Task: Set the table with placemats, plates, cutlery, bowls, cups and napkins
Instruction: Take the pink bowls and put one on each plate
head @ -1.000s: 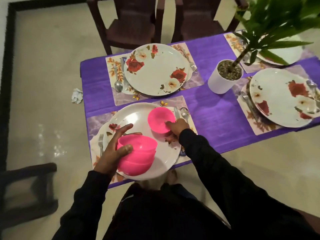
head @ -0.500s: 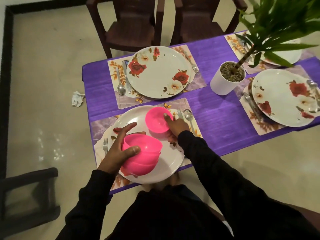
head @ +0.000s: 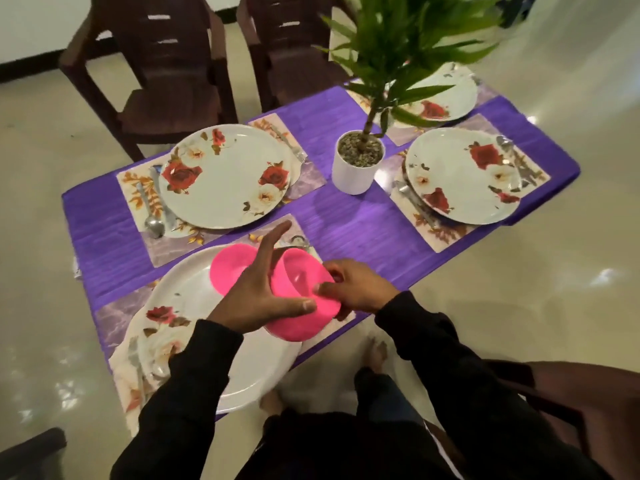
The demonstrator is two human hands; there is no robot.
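Observation:
A single pink bowl (head: pixel 227 268) sits on the near floral plate (head: pixel 187 292), which lies on a placemat (head: pixel 166 247). My left hand (head: pixel 256 299) holds a stack of pink bowls (head: pixel 298 317) above the plate's right edge, thumb on the near rim and fingers stretched over the far side. My right hand (head: pixel 360 289) pinches the right rim of the stack's top bowl. Floral plates lie at the far left (head: pixel 221 174), the right (head: pixel 460 174) and the far right (head: pixel 446 98), each on a placemat with cutlery beside it.
A white pot with a tall green plant (head: pixel 356 168) stands mid-table on the purple cloth (head: pixel 363 230). Two dark chairs (head: pixel 166 74) stand at the far side. A spoon (head: pixel 154 216) lies left of the far plate. The table's near edge is just under my hands.
My right hand let go of the single bowl on the near plate and moved to the stack's rim. My left hand carried the stack to the right. The camera shifted right.

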